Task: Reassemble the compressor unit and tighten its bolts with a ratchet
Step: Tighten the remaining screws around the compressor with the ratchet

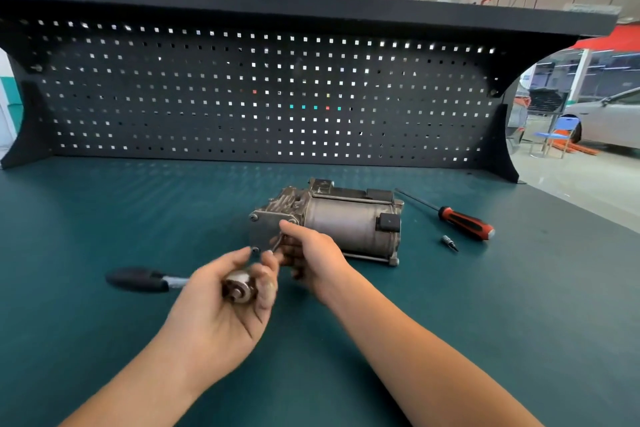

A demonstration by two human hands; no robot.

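Dull cylindrical metal compressor [346, 224], chrome-headed ratchet [239, 288]

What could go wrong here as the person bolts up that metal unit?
1. The compressor lies unclamped on the table, with only the right hand at it; it may twist once force goes on.
2. The left hand grips the ratchet by its head, not the handle, so it could slip toward the other hand.
3. The small loose bit beside the screwdriver might roll away.
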